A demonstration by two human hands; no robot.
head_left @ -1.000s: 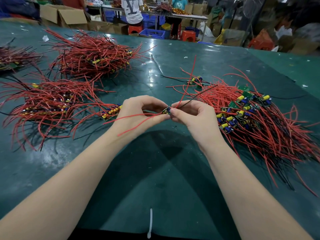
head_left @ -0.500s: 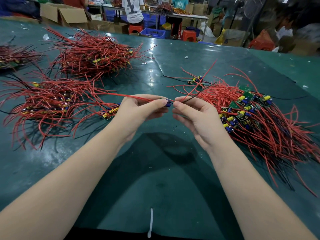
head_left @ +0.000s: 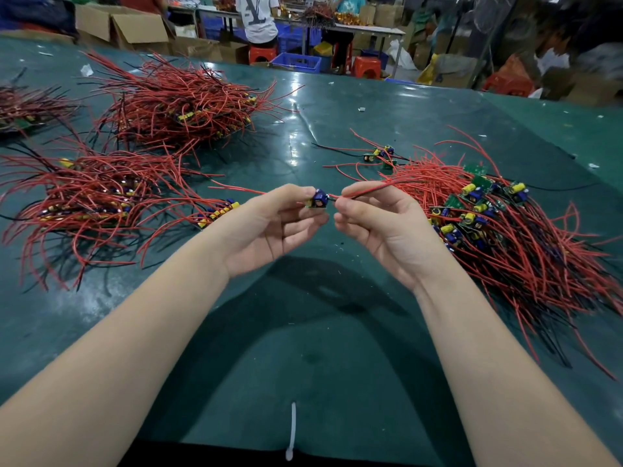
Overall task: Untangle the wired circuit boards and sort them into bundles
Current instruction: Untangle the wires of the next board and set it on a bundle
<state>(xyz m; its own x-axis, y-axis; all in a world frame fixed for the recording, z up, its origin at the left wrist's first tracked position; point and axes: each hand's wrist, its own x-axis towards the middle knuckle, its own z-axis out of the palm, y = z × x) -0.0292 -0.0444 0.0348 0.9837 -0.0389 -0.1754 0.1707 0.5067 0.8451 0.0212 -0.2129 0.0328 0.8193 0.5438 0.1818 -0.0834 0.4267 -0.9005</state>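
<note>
My left hand (head_left: 269, 224) pinches a small circuit board (head_left: 318, 199) with blue and yellow parts, held above the green table (head_left: 303, 348). My right hand (head_left: 381, 217) pinches the red and black wires (head_left: 367, 189) that run from that board toward the right. A loose tangle of red-wired boards (head_left: 488, 214) lies right of my right hand. On the left lies a sorted bundle (head_left: 87, 200), its boards lined up near my left wrist. Another bundle (head_left: 182, 106) sits farther back.
A further bundle (head_left: 23, 109) lies at the far left edge. A few separate boards (head_left: 379, 155) rest behind my hands. A white cable tie (head_left: 292, 429) lies at the near table edge. Cardboard boxes, blue crates and people are beyond the table.
My hands turned palm-up and drew slightly apart. The board now shows between my left fingertips, and its right-hand wires lie level through my right fingers.
</note>
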